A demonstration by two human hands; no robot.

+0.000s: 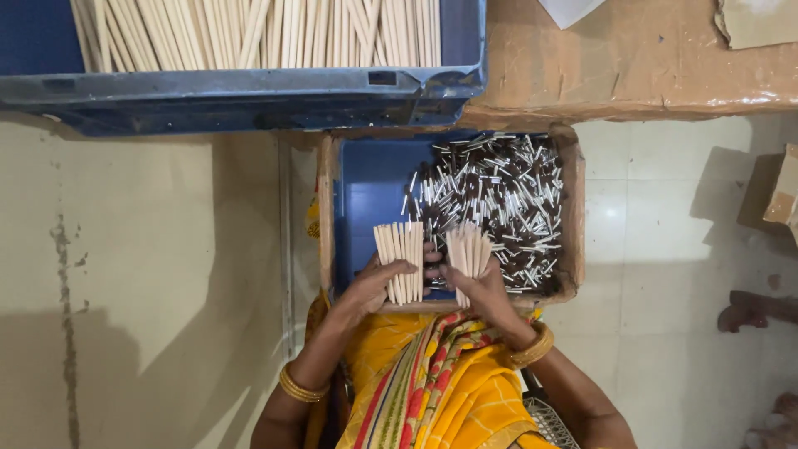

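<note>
A person in a yellow sari with striped trim [440, 374] and gold bangles [301, 387] on both wrists sits over a shallow cardboard tray [573, 208] lined in blue, seen from above. The left hand [374, 287] is clamped on a fanned bundle of pale wooden sticks [401, 254], thumb laid across their lower ends, at the tray's near edge. Just beside it, the right hand [478, 287] is closed around a second, smaller bundle of the same sticks [467, 249], fingers wrapped over the bottoms so the tops splay outward. The two bundles stand close together, nearly upright, over the near rim. Beyond them, a loose heap of short dark pieces with silvery ends [499, 199] fills the tray's right half up to its far right corner, while the left half shows bare blue lining. Farther still, a blue plastic crate [249, 96] packed with long pale sticks [258, 33] lies along the tray's far edge, beside a worn brown cardboard sheet [632, 58]. The tiled floor [665, 249] spreads around.
</note>
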